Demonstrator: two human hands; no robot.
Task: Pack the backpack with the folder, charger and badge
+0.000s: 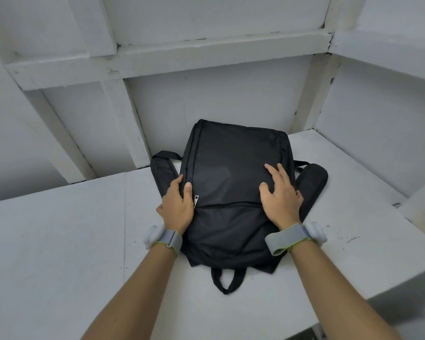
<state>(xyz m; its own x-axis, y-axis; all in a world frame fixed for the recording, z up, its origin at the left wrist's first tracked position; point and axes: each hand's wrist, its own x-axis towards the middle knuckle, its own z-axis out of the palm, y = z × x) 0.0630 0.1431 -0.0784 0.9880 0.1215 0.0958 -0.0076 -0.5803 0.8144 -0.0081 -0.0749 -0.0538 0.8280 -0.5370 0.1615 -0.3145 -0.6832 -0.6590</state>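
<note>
Now: flat black fabric backpack (233, 182) on white worktop (59, 241); left grip (178, 202) clasping its edge beside zipper pull (196, 201), right grip (280, 192) open, pressing flat, likely steadying for unzipping.

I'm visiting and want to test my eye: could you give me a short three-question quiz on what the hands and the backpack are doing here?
1. True or false: the backpack lies flat on the table.
2. Which hand is nearer the zipper pull? A) left hand B) right hand
3. Fill in: the carry loop points ____ the person.

Key
1. True; it lies flat, with both hands on it.
2. A; the left hand grips the bag's edge right beside the pull, while the right hand rests spread flat on the fabric.
3. Toward.

The folder, charger and badge are not in view.
</note>
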